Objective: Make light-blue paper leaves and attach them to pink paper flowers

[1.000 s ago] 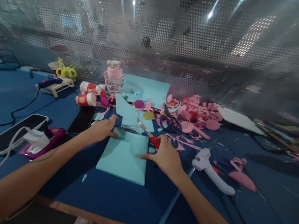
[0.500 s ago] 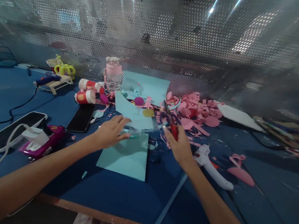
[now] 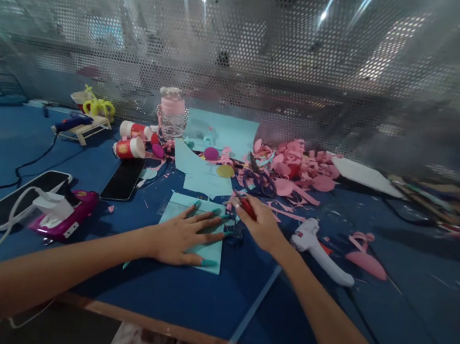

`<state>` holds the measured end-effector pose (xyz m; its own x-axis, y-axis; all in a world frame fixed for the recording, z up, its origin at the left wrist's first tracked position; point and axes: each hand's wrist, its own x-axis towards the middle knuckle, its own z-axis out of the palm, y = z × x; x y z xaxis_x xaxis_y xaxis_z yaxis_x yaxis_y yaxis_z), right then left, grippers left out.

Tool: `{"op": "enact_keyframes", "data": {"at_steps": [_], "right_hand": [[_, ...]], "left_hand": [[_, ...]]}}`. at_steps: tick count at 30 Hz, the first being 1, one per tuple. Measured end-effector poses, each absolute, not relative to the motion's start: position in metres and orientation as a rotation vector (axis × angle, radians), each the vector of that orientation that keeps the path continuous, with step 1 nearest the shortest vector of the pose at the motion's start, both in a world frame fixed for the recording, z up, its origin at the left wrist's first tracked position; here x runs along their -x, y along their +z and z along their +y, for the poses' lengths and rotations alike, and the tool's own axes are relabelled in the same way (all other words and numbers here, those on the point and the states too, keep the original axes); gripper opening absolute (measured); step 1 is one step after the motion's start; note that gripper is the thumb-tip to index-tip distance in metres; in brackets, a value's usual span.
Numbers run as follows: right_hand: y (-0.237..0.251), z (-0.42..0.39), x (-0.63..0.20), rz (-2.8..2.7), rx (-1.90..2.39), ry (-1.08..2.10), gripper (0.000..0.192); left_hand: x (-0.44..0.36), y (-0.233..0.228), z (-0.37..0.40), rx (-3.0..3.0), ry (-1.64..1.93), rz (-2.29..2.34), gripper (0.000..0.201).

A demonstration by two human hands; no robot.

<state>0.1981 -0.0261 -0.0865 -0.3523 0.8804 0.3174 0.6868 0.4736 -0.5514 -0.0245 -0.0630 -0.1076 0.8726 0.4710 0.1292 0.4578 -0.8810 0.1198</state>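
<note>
Left hand (image 3: 183,236) spread flat on blue sheet (image 3: 176,210) at table's (image 3: 172,298) front-middle, right hand (image 3: 259,226) closed round red scissors (image 3: 247,206) just beside sheet's far right corner, w/ sheet seemingly whole, so cutting prob. not yet started.

The left hand (image 3: 180,237) covers most of the light blue paper sheet (image 3: 174,207), hiding its middle. The right hand (image 3: 258,224) wraps the red-handled scissors (image 3: 246,205), so the blades are unclear. Beyond both hands, the pink paper scraps (image 3: 301,170) blur together.
</note>
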Motion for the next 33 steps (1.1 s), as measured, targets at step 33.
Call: {"op": "enact_keyframes", "data": {"at_steps": [33], "right_hand": [[-0.091,-0.003,-0.198,-2.224,1.38,0.47,0.026]], "left_hand": [[0.024,-0.103,-0.037,-2.74,0.131,0.716,0.069]]}}
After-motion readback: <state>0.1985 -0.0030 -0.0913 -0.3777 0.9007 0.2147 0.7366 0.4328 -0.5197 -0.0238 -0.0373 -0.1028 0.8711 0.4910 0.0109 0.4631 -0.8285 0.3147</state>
